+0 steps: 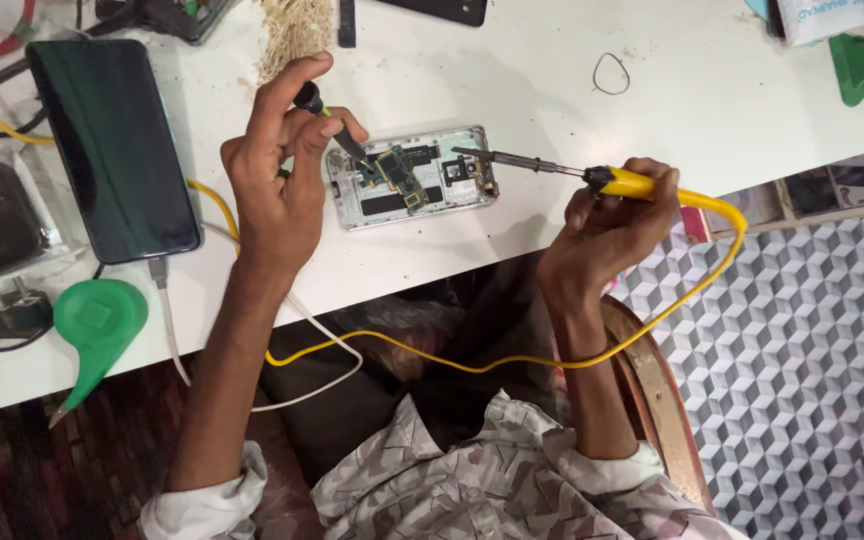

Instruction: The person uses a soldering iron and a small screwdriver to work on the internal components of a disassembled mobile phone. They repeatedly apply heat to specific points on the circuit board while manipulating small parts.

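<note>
Where the opened phone (412,178) lies flat on the white table (552,90), back cover off and circuit board exposed, both tools meet over it. Left hand (287,165) pinches a black-handled probe (330,125) between thumb and fingers, tip down on the board's left part. Right hand (612,215) is closed around the yellow grip of a soldering iron (552,172), its metal tip at the board's right part. Yellow cord (512,365) loops from the iron below the table edge. Second phone (112,150), screen dark, lies well left, cable plugged in. Green dropper (97,325) near the front edge.
</note>
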